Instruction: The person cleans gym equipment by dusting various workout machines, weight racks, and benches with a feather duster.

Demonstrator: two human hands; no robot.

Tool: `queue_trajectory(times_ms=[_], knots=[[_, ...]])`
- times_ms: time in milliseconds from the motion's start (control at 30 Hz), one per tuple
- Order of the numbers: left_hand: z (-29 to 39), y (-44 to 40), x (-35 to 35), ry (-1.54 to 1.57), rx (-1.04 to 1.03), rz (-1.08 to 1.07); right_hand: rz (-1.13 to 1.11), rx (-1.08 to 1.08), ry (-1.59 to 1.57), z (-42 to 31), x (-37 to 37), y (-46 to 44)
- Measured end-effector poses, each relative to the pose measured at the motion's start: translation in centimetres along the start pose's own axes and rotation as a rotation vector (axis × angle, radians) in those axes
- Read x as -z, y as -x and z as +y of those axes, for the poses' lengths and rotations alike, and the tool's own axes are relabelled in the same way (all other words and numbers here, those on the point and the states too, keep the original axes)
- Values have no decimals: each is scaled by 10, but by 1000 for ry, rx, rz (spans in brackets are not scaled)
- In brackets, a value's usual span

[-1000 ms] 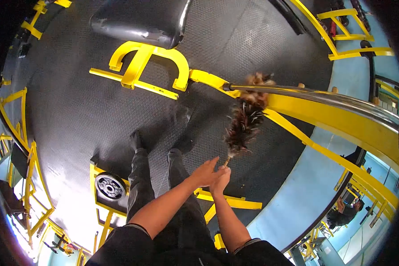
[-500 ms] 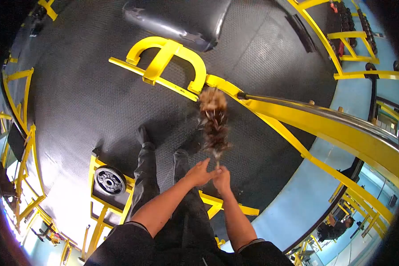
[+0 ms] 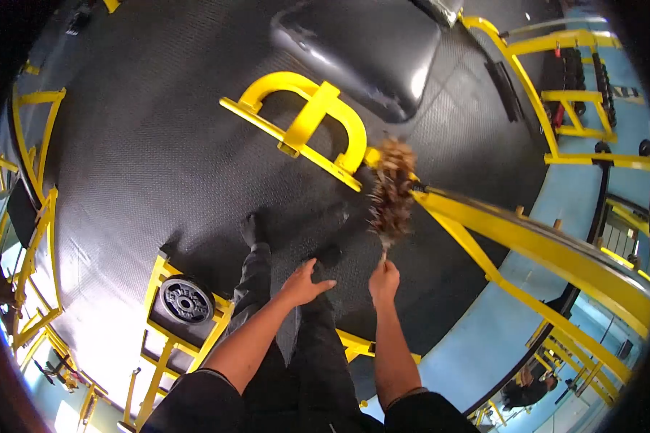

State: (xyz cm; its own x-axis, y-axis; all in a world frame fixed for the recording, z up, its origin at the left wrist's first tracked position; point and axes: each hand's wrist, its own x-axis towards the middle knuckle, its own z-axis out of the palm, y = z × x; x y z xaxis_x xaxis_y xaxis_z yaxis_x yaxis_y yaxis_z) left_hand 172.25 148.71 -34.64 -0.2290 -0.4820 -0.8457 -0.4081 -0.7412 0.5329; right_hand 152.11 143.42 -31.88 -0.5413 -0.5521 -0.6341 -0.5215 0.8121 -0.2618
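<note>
Past the right hand (image 3: 384, 281) I make out a ruffled brown feather duster (image 3: 392, 195), a smooth yellow D-shaped metal frame (image 3: 310, 120) and a glossy black leather-like pad (image 3: 368, 61).

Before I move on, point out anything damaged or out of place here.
The black pad shows pale, ragged marks near its left corner, unlike its smooth dark surface; possibly worn covering, though glare makes that uncertain. Nothing else stands out.

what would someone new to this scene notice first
Probably the brown feather duster, right of centre, held in the right hand. Next, the bright yellow frame up and left of it, with the black padded seat near the top. The round weight plate at lower left may also catch the eye.
</note>
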Motion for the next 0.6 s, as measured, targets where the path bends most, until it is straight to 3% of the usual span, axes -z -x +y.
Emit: queue_trajectory(times_ms=[67, 133, 200, 233, 300, 433, 533, 567, 600], knots=[[-5, 18, 31, 27, 19, 25, -34, 132, -175, 3, -9, 20], [3, 28, 58, 50, 20, 42, -192, 66, -213, -23, -28, 45], [15, 41, 85, 73, 45, 60, -60, 797, -108, -20, -79, 49], [20, 47, 98, 79, 28, 81, -56, 824, -112, -53, -77, 70], [28, 62, 123, 152, -20, 113, -409, 21, -315, -110, -64, 121], [43, 102, 187, 138, -84, 169, -308, -179, -228, -119, -48, 140], [50, 114, 225, 98, -50, 191, -264, -36, -323, -150, -49, 159], [47, 109, 232, 103, -35, 207, -304, 195, -173, -159, -51, 162], [45, 103, 236, 80, -43, 207, -299, 193, -197, -164, -58, 157]])
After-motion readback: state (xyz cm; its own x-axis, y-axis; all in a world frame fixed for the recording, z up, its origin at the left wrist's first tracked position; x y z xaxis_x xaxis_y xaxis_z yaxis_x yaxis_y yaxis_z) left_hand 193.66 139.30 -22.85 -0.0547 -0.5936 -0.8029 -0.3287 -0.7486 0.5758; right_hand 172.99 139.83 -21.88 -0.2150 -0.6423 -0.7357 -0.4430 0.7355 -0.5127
